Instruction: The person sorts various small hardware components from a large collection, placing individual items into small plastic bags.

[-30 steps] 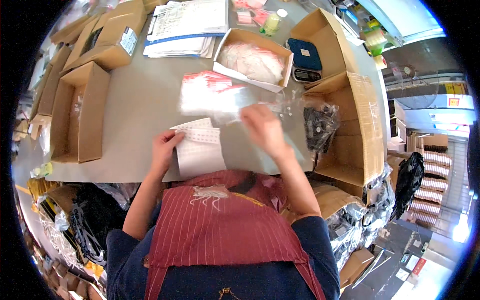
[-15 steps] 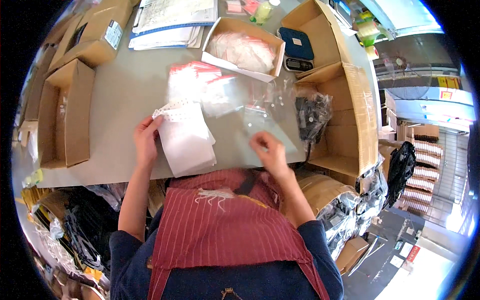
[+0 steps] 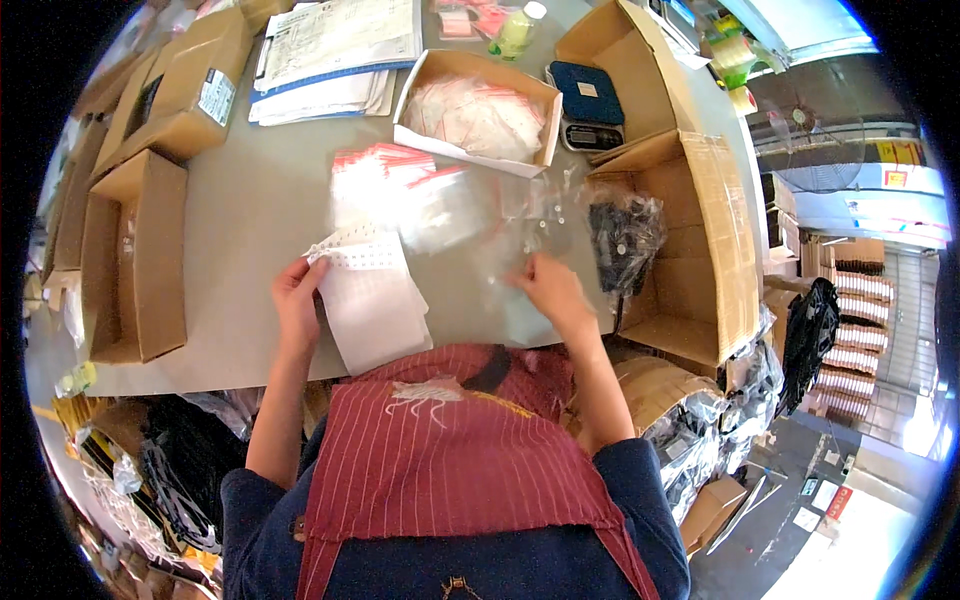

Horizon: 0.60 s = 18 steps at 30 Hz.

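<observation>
My left hand [image 3: 297, 295] pinches the upper left edge of some white sheets [image 3: 372, 315] with rows of small dots along the top. The sheets lie at the table's near edge. To their right, my right hand [image 3: 558, 295] is closed at the fingertips over the table. A blurred, see-through patch shows by these fingertips; what they hold is too smeared to make out. Beyond the sheets lies a pile of clear zip bags [image 3: 385, 180] with red strips, shining with glare. Small white round pieces are scattered on the table beyond my right hand.
A white box [image 3: 553, 132] of filled clear bags stands at the back, beside a blue-topped scale [image 3: 587, 95]. An open carton [image 3: 712, 240] borders the right, with a black plastic-wrapped bundle [image 3: 625, 240] before it. A narrow carton [image 3: 160, 265] stands left; papers [image 3: 340, 45] lie behind.
My right hand has shifted slightly right. The clear bag that lay flat beyond it now shows only as a blur near the fingertips. My left hand keeps its pinch on the sheets.
</observation>
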Each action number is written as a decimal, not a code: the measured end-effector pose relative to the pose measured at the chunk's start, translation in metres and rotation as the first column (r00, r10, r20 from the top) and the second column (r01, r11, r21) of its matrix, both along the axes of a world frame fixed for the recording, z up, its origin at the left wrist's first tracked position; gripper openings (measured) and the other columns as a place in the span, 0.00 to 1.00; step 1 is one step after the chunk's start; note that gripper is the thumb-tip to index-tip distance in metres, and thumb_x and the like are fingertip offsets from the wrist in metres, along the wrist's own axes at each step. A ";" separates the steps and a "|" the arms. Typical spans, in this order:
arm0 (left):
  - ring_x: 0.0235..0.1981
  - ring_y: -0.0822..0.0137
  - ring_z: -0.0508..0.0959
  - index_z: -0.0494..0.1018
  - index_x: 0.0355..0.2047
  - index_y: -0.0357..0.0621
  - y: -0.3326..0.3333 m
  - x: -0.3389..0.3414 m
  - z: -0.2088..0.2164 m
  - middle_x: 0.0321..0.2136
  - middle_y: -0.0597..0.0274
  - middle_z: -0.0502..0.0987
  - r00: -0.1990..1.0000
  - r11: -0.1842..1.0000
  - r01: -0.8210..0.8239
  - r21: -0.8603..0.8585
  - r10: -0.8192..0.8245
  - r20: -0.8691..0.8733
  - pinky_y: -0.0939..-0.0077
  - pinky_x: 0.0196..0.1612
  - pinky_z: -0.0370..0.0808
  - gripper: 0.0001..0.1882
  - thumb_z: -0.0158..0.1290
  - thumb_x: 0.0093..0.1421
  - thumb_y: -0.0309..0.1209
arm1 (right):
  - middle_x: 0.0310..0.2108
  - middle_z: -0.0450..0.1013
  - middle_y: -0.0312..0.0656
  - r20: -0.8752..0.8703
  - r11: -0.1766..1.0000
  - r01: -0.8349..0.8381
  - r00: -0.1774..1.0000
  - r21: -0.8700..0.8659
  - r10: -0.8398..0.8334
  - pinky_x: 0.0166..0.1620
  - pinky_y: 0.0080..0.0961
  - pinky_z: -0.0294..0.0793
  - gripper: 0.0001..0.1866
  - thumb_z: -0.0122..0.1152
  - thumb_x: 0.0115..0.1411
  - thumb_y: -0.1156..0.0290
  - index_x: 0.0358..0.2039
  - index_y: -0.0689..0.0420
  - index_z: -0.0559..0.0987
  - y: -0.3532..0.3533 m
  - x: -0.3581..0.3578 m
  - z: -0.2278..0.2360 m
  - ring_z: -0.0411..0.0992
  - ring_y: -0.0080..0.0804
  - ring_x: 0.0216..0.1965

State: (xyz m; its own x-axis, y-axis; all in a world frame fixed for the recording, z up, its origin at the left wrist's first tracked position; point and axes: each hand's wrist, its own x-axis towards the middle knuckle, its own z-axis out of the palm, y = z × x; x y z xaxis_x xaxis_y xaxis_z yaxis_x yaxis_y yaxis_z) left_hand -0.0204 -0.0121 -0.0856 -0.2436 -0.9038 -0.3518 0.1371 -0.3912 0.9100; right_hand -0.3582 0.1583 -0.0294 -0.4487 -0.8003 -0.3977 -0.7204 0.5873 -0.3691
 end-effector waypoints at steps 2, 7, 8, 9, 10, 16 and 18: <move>0.30 0.76 0.77 0.81 0.37 0.34 0.001 -0.008 0.003 0.31 0.66 0.82 1.000 1.000 -0.011 0.026 0.012 -0.018 0.82 0.36 0.72 0.07 0.60 0.61 0.27 | 0.32 0.79 0.50 0.016 0.998 -0.038 0.999 0.048 0.037 0.39 0.45 0.75 0.19 0.64 0.59 0.52 0.39 0.55 0.76 0.015 0.008 -0.004 0.78 0.52 0.37; 0.33 0.75 0.78 0.80 0.39 0.34 0.002 -0.009 0.005 0.34 0.65 0.82 0.998 0.997 -0.031 0.070 0.034 -0.050 0.80 0.39 0.73 0.09 0.60 0.61 0.26 | 0.27 0.79 0.46 -0.212 0.977 0.032 0.974 -0.212 -0.078 0.33 0.50 0.77 0.17 0.59 0.64 0.55 0.47 0.52 0.78 0.029 0.004 0.001 0.78 0.55 0.29; 0.34 0.75 0.78 0.80 0.40 0.33 0.001 -0.007 0.001 0.35 0.64 0.82 0.999 0.998 -0.035 0.044 0.037 -0.027 0.80 0.41 0.73 0.09 0.60 0.61 0.26 | 0.24 0.79 0.46 -0.251 0.968 -0.032 0.967 -0.249 -0.033 0.30 0.52 0.77 0.18 0.56 0.66 0.57 0.52 0.50 0.77 0.034 0.001 0.000 0.78 0.54 0.25; 0.35 0.74 0.78 0.80 0.41 0.33 0.000 -0.005 -0.001 0.35 0.64 0.82 0.999 0.999 -0.039 0.017 0.039 -0.004 0.79 0.42 0.73 0.10 0.60 0.62 0.26 | 0.24 0.79 0.46 -0.248 0.968 -0.023 0.968 -0.248 -0.041 0.30 0.52 0.77 0.18 0.56 0.66 0.57 0.52 0.50 0.77 0.038 0.005 -0.001 0.78 0.54 0.25; 0.35 0.74 0.78 0.80 0.41 0.33 -0.001 -0.005 0.000 0.35 0.64 0.82 1.000 0.999 -0.029 0.017 0.029 -0.002 0.79 0.42 0.73 0.10 0.60 0.62 0.26 | 0.23 0.78 0.46 -0.271 0.989 -0.063 0.962 -0.136 0.024 0.29 0.49 0.76 0.19 0.57 0.65 0.57 0.54 0.48 0.77 0.043 0.014 0.003 0.78 0.53 0.25; 0.36 0.74 0.77 0.80 0.42 0.33 0.003 -0.009 0.006 0.37 0.63 0.82 0.998 0.996 -0.050 0.078 0.048 0.029 0.81 0.42 0.72 0.11 0.59 0.62 0.27 | 0.27 0.78 0.48 0.104 0.967 0.051 0.994 -0.250 -0.025 0.36 0.34 0.77 0.18 0.64 0.61 0.61 0.49 0.54 0.80 0.035 0.012 0.011 0.79 0.42 0.30; 0.34 0.76 0.77 0.80 0.42 0.33 0.001 -0.013 0.010 0.36 0.65 0.82 0.999 0.997 -0.053 0.048 0.054 -0.002 0.82 0.40 0.71 0.11 0.59 0.62 0.28 | 0.30 0.79 0.48 0.096 0.953 0.064 0.995 -0.295 -0.037 0.37 0.38 0.77 0.15 0.62 0.61 0.63 0.46 0.54 0.79 0.031 -0.009 0.001 0.79 0.46 0.33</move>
State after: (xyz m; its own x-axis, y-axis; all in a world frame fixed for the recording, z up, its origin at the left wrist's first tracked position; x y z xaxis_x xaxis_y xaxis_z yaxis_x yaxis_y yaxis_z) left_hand -0.0335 -0.0107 -0.0758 -0.1965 -0.8977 -0.3943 0.1618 -0.4263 0.8900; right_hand -0.3673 0.1895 -0.0284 -0.4656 -0.8654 -0.1852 -0.6490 0.4761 -0.5934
